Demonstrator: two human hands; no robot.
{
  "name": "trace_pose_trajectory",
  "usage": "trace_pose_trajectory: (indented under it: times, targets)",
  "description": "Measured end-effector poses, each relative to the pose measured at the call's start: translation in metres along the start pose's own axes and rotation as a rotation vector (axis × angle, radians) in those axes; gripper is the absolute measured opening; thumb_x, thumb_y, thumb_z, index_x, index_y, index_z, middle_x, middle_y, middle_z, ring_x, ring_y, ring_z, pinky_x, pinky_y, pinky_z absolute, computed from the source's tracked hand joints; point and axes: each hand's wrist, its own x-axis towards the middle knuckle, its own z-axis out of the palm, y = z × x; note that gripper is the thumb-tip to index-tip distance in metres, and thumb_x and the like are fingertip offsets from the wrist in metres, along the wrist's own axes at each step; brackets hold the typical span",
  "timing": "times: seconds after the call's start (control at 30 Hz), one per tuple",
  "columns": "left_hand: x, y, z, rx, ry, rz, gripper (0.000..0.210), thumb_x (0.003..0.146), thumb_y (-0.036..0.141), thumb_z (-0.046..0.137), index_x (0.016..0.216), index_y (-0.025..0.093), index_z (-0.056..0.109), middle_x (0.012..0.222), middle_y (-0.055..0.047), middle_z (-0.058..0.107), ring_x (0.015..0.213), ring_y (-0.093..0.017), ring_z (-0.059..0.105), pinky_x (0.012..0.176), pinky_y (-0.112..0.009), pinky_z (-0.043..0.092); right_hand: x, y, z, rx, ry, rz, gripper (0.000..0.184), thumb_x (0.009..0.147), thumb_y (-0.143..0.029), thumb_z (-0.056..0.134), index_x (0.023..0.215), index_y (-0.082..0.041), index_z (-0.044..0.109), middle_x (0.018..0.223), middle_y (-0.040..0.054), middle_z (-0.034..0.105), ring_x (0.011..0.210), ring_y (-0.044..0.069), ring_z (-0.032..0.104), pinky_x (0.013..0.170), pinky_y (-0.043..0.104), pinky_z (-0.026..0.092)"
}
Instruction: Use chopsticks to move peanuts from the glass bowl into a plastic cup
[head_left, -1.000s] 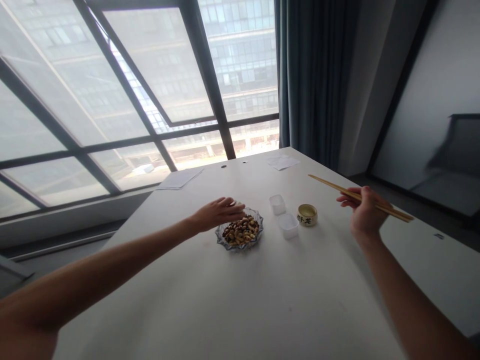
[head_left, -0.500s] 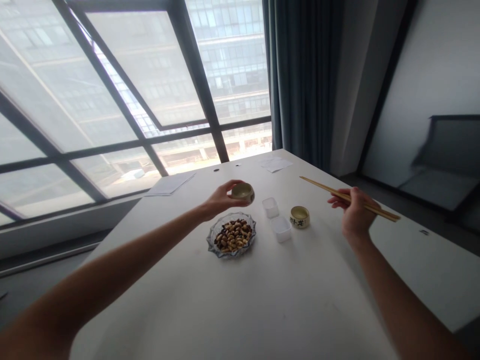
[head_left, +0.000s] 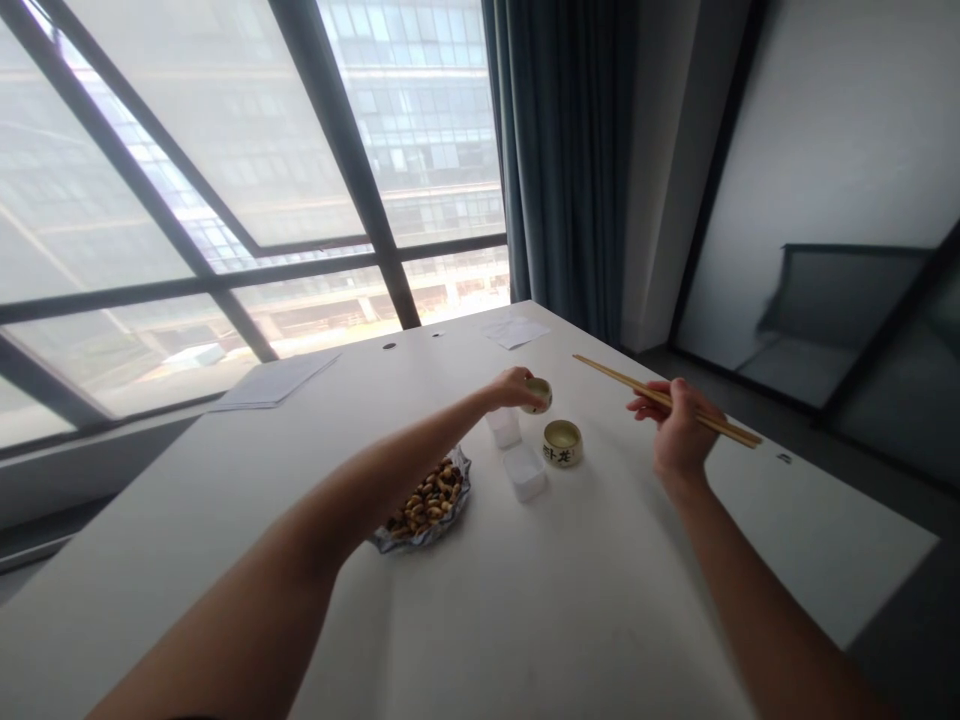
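Note:
My left hand (head_left: 511,387) grips a small ceramic cup (head_left: 538,397) by its side, close behind a second cup (head_left: 562,446) that stands upright with dark written characters on its wall. In my right hand (head_left: 684,430) a pair of wooden chopsticks (head_left: 622,377) lies across the fingers, tips pointing left. Two clear plastic containers sit beside the standing cup: the nearer container (head_left: 525,474) is in full view, while the farther container (head_left: 502,430) is partly behind my left wrist. A scalloped glass bowl (head_left: 462,500) of nuts (head_left: 429,505) is partly covered by my left forearm.
Everything rests on a white table (head_left: 480,620). Stacked paper sheets (head_left: 274,382) lie at its far left, and more paper (head_left: 516,331) near the far corner. Windows and a dark curtain (head_left: 570,160) border the far side.
My left hand has carried its cup to the right, from behind the nut bowl to behind the standing cup. The view has turned right. My right hand still holds the chopsticks.

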Motion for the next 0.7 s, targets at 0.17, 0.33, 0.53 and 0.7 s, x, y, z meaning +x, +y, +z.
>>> trace_pose_trajectory:
  times: [0.17, 0.33, 0.53, 0.7]
  targets:
    - [0.007, -0.005, 0.015, 0.112, -0.118, 0.002, 0.036, 0.102, 0.036, 0.068, 0.131, 0.016, 0.061, 0.129, -0.011, 0.062, 0.110, -0.027, 0.066, 0.093, -0.046, 0.059, 0.000, 0.000, -0.001, -0.004, -0.004, 0.003, 0.029, 0.091, -0.034, 0.061, 0.076, -0.012, 0.073, 0.060, 0.0049, 0.072, 0.045, 0.015, 0.068, 0.040, 0.021, 0.050]
    - [0.009, -0.002, 0.021, 0.189, -0.187, 0.022, 0.035, 0.102, 0.037, 0.069, 0.128, 0.015, 0.063, 0.128, -0.011, 0.063, 0.110, -0.027, 0.066, 0.093, -0.046, 0.059, 0.000, 0.000, -0.001, -0.017, -0.009, 0.009, 0.028, 0.090, -0.033, 0.061, 0.076, -0.012, 0.073, 0.061, 0.0050, 0.073, 0.045, 0.015, 0.068, 0.040, 0.022, 0.050]
    - [-0.003, -0.007, 0.002, 0.208, -0.200, 0.095, 0.040, 0.102, 0.036, 0.069, 0.136, 0.017, 0.059, 0.138, -0.013, 0.058, 0.120, -0.030, 0.062, 0.100, -0.051, 0.055, -0.001, 0.001, -0.002, -0.026, -0.012, 0.013, 0.029, 0.090, -0.034, 0.060, 0.076, -0.012, 0.073, 0.060, 0.0044, 0.072, 0.044, 0.015, 0.068, 0.040, 0.022, 0.049]
    - [-0.024, -0.027, -0.024, 0.203, -0.220, 0.078, 0.041, 0.102, 0.036, 0.069, 0.137, 0.017, 0.059, 0.139, -0.013, 0.057, 0.120, -0.030, 0.062, 0.100, -0.051, 0.055, -0.002, 0.002, -0.002, -0.021, -0.020, 0.022, 0.028, 0.090, -0.033, 0.061, 0.076, -0.012, 0.073, 0.060, 0.0047, 0.072, 0.045, 0.016, 0.068, 0.040, 0.022, 0.049]
